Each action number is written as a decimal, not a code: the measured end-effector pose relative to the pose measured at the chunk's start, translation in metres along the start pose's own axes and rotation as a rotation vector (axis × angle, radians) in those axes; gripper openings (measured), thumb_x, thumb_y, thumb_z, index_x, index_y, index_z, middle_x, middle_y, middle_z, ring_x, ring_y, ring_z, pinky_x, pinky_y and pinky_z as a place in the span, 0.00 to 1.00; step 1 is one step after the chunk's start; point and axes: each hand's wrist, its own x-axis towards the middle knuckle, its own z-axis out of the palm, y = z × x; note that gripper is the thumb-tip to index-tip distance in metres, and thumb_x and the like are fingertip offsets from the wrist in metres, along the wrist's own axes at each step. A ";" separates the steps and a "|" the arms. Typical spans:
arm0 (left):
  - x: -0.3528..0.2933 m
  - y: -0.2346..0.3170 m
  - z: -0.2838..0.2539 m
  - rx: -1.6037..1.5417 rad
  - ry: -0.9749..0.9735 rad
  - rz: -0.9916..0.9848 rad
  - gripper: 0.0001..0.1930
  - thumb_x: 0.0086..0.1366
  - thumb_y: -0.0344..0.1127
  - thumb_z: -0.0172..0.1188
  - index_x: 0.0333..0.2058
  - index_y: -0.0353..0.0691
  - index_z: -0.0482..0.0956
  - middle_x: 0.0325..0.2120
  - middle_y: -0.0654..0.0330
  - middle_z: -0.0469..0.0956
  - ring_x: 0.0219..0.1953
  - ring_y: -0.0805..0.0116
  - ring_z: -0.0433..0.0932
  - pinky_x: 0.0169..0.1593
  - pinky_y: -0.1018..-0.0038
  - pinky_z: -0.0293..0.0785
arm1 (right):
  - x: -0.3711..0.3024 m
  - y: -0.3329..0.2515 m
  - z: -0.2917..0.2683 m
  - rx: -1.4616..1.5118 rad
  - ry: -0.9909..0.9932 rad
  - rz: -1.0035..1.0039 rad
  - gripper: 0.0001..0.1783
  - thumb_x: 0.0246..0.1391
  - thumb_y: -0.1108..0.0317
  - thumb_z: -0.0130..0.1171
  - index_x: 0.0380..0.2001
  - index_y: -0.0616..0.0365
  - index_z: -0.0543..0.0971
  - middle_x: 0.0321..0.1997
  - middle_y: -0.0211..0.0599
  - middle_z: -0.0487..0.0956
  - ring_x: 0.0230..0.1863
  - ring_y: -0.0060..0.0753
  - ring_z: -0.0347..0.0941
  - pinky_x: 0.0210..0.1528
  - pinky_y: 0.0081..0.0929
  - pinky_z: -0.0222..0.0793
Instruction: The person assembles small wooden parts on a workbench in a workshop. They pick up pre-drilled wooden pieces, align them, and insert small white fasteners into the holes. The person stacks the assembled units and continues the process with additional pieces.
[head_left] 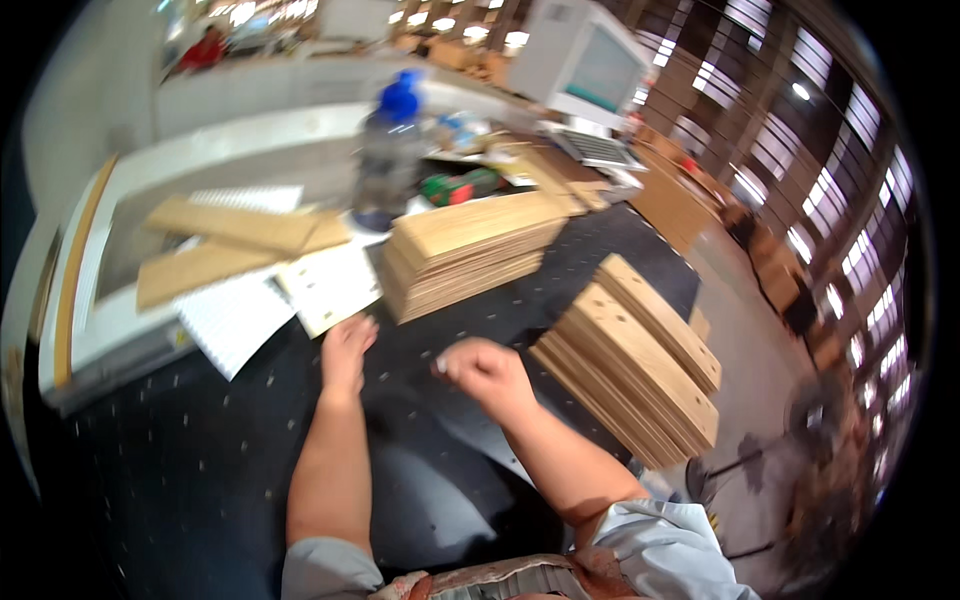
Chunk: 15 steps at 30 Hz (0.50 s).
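Observation:
My left hand [347, 352] is at the lower edge of a pale square piece with dark spots [328, 288], its fingers loosely apart and somewhat blurred; whether it touches the piece is unclear. To its right, my right hand [490, 375] is held over the black table [420, 420] with the fingers curled closed. A tiny whitish spot shows at its fingertips, too small to name. A neat stack of plain wooden boards [475, 250] stands just beyond my hands. On the right lies another stack of boards [630, 370] with holes drilled in the ends, one board [662, 325] lying alongside on top.
Loose wooden strips [230, 225] lie across lined paper [235, 325] at the left. Behind the plain stack stand a clear bottle with a blue cap [388, 150] and a green and red power tool [460, 187]. A monitor [600, 70] and keyboard [597, 148] are farther back.

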 end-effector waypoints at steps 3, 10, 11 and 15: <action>-0.002 -0.018 0.005 0.638 -0.101 0.279 0.09 0.59 0.33 0.63 0.24 0.35 0.76 0.22 0.59 0.75 0.27 0.69 0.75 0.34 0.73 0.71 | -0.090 -0.040 -0.079 -0.105 0.023 -0.135 0.04 0.52 0.75 0.60 0.28 0.65 0.80 0.35 0.41 0.80 0.40 0.32 0.77 0.42 0.26 0.72; -0.053 -0.003 0.083 1.032 -0.028 0.679 0.10 0.58 0.29 0.60 0.21 0.34 0.72 0.21 0.55 0.71 0.26 0.60 0.72 0.32 0.68 0.69 | -0.285 -0.112 -0.211 -0.032 0.728 -0.153 0.04 0.47 0.80 0.57 0.25 0.67 0.81 0.30 0.47 0.80 0.33 0.38 0.79 0.39 0.31 0.75; -0.069 -0.002 0.119 0.948 -0.143 0.745 0.06 0.58 0.28 0.60 0.24 0.34 0.74 0.24 0.54 0.73 0.28 0.62 0.73 0.35 0.69 0.70 | -0.303 -0.108 -0.220 0.002 0.848 -0.189 0.04 0.47 0.80 0.57 0.24 0.68 0.80 0.29 0.47 0.79 0.31 0.39 0.78 0.38 0.32 0.76; -0.130 0.006 0.288 0.819 -0.657 0.865 0.06 0.57 0.27 0.59 0.34 0.35 0.76 0.36 0.53 0.76 0.39 0.56 0.75 0.45 0.69 0.71 | -0.341 -0.083 -0.253 0.027 1.092 -0.293 0.04 0.49 0.81 0.58 0.29 0.67 0.81 0.34 0.45 0.79 0.35 0.33 0.76 0.40 0.27 0.73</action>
